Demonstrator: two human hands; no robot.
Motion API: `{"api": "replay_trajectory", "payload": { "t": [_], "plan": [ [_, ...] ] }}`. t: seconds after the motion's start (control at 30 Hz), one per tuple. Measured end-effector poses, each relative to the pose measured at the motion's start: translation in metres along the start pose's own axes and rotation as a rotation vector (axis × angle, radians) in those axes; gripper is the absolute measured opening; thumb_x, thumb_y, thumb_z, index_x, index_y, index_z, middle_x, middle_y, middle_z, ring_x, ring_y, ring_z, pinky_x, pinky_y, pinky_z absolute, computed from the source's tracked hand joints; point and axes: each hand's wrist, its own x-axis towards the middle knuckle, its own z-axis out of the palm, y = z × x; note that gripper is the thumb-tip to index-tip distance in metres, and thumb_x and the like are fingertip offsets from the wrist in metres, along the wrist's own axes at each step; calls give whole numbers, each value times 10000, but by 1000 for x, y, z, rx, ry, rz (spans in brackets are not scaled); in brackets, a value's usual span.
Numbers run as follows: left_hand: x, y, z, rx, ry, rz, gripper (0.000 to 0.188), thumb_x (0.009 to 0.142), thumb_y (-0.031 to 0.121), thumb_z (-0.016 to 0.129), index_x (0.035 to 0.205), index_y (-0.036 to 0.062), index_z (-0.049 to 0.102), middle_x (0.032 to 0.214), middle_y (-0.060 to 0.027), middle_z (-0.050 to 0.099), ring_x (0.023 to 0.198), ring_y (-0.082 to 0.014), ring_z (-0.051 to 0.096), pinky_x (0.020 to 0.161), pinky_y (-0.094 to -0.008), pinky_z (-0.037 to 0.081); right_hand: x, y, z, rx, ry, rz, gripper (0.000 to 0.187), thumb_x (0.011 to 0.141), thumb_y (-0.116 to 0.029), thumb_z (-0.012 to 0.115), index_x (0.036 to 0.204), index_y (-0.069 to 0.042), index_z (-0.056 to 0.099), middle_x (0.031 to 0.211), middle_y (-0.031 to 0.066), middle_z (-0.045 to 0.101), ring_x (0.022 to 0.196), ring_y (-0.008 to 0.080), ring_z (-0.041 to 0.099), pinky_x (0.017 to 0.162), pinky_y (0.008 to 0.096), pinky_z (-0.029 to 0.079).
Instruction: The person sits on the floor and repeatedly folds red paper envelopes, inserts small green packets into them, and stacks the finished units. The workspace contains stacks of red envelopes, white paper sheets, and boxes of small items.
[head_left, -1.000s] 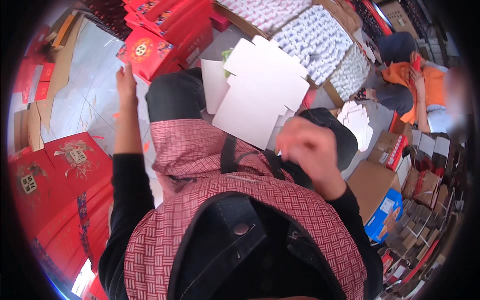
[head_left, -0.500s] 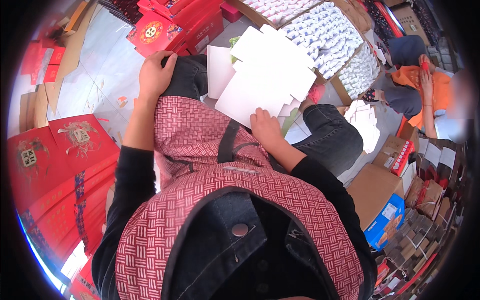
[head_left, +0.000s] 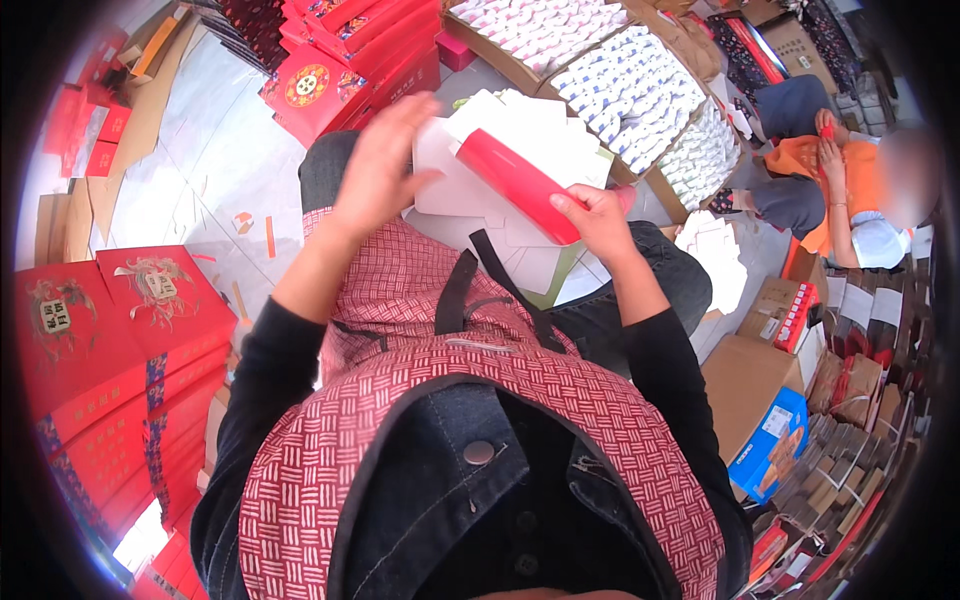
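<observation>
My right hand (head_left: 602,224) grips a card sheet (head_left: 515,188) by its near right end, thumb on top. The sheet's glossy red side shows as a slanting band. Under and behind it, a loose pile of white card sheets (head_left: 535,118) lies between my knees. My left hand (head_left: 382,172) is raised over my left knee, fingers stretched out and thumb apart, holding nothing. It is close to the left edge of the pile. A red-and-white patterned apron (head_left: 400,265) covers my lap.
Stacked red boxes stand ahead (head_left: 345,75) and at the left (head_left: 125,320). Cartons of white wrapped bundles (head_left: 630,95) are at the far right. A co-worker in an orange apron (head_left: 808,185) sits on the right. Near them are a white card pile (head_left: 712,250) and a brown carton (head_left: 745,390).
My right hand has lifted a sheet's edge, bringing its red side into view. My left hand has left my knee and moved right, toward the pile.
</observation>
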Motion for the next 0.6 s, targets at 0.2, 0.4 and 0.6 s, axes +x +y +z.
{"api": "replay_trajectory", "payload": {
  "t": [0.2,0.4,0.6],
  "plan": [
    [43,34,19,-171,-364,129,566,643,51,728,1180,60,547,1141,-128,571,1015,-289,561,859,-344,456,-10,-45,-27,16,-86,-107,173,828,-169,659,846,2,636,675,-23,585,642,38,492,568,219,409],
    [51,50,15,-614,-407,-38,480,708,-39,669,1170,43,566,1080,-91,615,952,-190,593,842,-290,468,-26,-74,-38,-36,-4,-142,160,821,-61,646,968,-3,629,759,3,626,705,35,538,627,208,443],
    [50,80,-14,-978,-525,-306,439,728,-81,656,1149,21,582,1091,-63,611,974,-116,560,879,-263,455,-47,-88,-46,37,-25,-203,240,796,-47,658,1032,-13,641,842,27,665,791,60,597,707,214,482]
  ]
}}
